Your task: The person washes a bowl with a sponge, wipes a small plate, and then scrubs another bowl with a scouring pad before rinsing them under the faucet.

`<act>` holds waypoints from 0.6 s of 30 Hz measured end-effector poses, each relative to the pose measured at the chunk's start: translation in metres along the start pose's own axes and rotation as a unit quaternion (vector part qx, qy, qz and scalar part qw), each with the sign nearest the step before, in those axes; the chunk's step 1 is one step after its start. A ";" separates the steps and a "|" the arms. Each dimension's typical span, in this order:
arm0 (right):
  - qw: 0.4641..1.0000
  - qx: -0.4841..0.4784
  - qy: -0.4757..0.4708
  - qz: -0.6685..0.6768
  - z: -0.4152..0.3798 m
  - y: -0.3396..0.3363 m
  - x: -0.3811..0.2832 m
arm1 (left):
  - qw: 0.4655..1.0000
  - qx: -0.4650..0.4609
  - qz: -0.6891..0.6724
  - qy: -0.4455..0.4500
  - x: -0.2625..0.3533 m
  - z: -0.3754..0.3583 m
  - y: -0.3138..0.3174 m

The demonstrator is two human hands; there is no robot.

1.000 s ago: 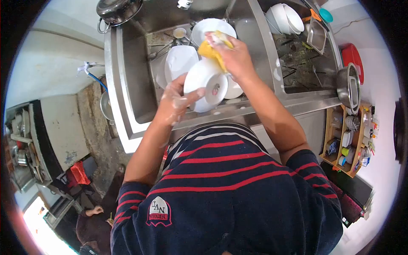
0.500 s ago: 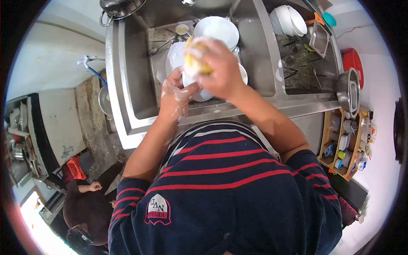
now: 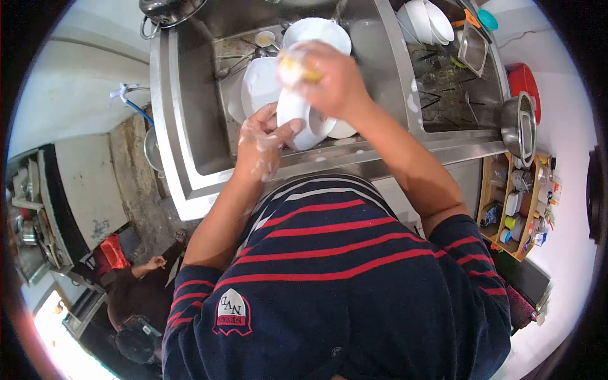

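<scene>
Your left hand [image 3: 258,144] is closed on the edge of a white dish [image 3: 307,136], with the thumb lying on the side toward you and the fingers going behind it. This dish is tilted and lifted over the sink [image 3: 202,111], in front of your body. Some white foam is on your left hand and wrist. Your right hand [image 3: 339,79] is curled around a yellow sponge [image 3: 310,75], which is foamy, just above the upper part of the dish. This hand is blurred, so I cannot tell how each finger stands, nor whether the sponge touches the dish.

Beyond your left hand, a white plate [image 3: 258,82] with rounded corners lies in the sink. Farther beyond it there are some spoons [image 3: 235,67] and a small cup [image 3: 265,38]. A white bowl [image 3: 320,31] is just beyond your right hand, and this hand hides a part of it.

Well to the right of your right hand is a second basin [image 3: 459,131], with white bowls [image 3: 434,24] and a metal tray [image 3: 474,49] at its far part. A steel bowl [image 3: 524,133] stands beside its right edge.
</scene>
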State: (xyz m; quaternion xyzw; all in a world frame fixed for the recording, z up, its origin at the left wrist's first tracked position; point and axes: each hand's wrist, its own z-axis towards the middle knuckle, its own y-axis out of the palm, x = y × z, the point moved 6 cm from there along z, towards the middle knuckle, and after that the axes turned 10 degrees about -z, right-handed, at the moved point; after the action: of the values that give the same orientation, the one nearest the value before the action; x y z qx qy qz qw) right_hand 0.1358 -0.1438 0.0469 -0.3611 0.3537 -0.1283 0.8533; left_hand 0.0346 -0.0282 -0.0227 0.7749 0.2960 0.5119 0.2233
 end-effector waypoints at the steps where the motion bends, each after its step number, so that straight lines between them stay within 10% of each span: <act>1: 1.000 -0.001 -0.002 0.001 0.000 0.002 0.004 | 1.000 0.001 -0.001 0.002 0.001 0.000 0.000; 3: 0.954 0.003 0.287 0.085 -0.010 0.005 0.045 | 0.997 0.029 -0.066 0.015 0.005 0.003 -0.002; 7: 0.986 0.147 0.000 -0.075 -0.032 0.000 -0.018 | 0.983 0.044 -0.168 0.063 0.020 0.012 -0.008; 11: 0.987 0.082 -0.126 -0.056 -0.036 -0.005 -0.032 | 0.984 0.019 -0.170 0.049 0.021 0.011 -0.009; 16: 0.993 0.107 0.044 -0.011 -0.042 -0.008 0.000 | 0.984 0.055 -0.150 0.082 0.023 0.010 -0.005; 18: 0.996 0.084 -0.025 -0.021 -0.045 -0.004 -0.022 | 0.990 0.087 -0.081 0.073 0.024 0.007 -0.007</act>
State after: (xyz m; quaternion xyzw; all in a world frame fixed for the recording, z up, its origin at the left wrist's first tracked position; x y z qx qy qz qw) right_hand 0.0886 -0.1605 0.0389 -0.2982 0.3128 -0.1664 0.8863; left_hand 0.0468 -0.0068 -0.0146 0.7250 0.4171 0.5199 0.1736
